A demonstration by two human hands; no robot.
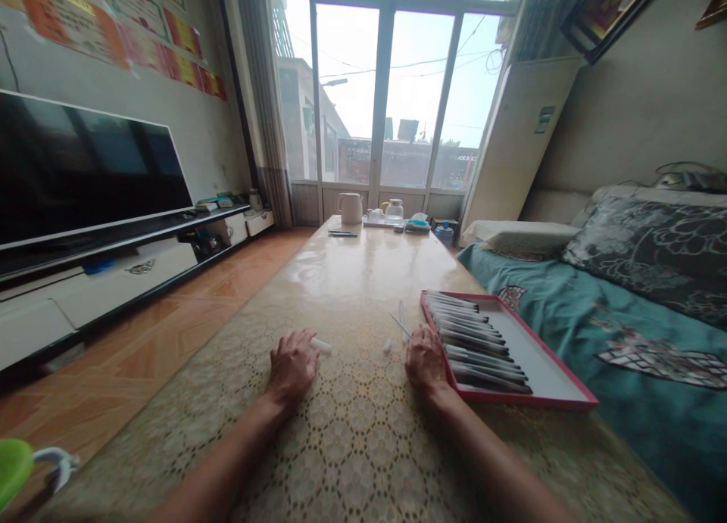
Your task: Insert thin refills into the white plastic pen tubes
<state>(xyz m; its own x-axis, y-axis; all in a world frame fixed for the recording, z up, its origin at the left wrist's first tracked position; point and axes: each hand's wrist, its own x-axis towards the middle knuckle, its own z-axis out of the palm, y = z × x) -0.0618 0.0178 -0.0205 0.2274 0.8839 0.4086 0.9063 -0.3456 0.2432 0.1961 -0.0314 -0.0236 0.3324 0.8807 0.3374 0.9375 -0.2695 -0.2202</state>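
Note:
My left hand (294,362) rests on the patterned tabletop with its fingers closed around one end of a short, whitish translucent pen part (322,346). Across from it, my right hand (425,358) has its fingers together on a thin pen refill (400,324) that slants up to the left. A second thin stick stands or lies just beyond it; which, I cannot tell. Between the hands lies a small white cap-like piece (387,346). Right beside my right hand is a pink-rimmed tray (553,349), holding a row of several dark-ended pens (480,353).
The long table (352,432) reaches toward the windows. At its far end are a pitcher (351,207), a glass pot (393,210), a tissue pack (417,222) and a pen-like item (343,234). A sofa (568,303) borders the right; a television (85,167) stands left.

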